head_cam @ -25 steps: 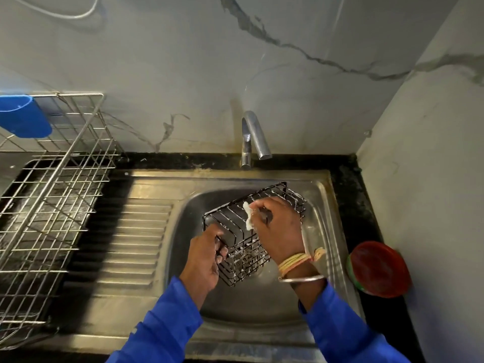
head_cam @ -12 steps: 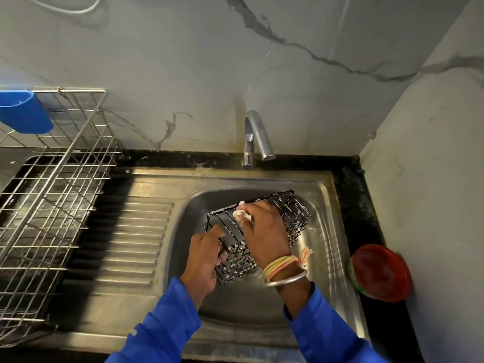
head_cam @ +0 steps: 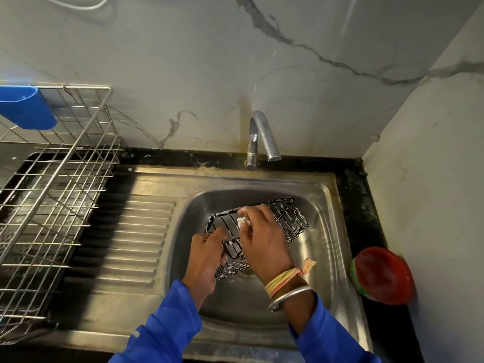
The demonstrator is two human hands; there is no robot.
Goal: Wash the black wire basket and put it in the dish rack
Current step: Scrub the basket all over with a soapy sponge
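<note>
The left hand grips the black wire basket at the end nearest the person. Its fingers are curled round the wire rim there and its thumb lies along the top edge. The wrist is bent slightly inward and the blue sleeve runs up from the near edge of the sink. The right hand lies palm down across the top of the basket. Its fingers are bent and pinch a small white wad, which they press against the wires; whether it is cloth or sponge cannot be told. That wrist, which wears coloured threads and a metal bangle, rises steeply from the sink's near right corner. The basket hangs tilted over the middle of the sink bowl, held up by the two hands, with its far end pointing toward the sink's back right; white flecks dot its wires. Behind the sink stands the tap, with its spout over the back rim. Left of the sink, past the ribbed drainboard, sits the steel dish rack, with a blue holder hooked on its back edge. Right of the sink, on the dark counter, lies a red bowl.
</note>
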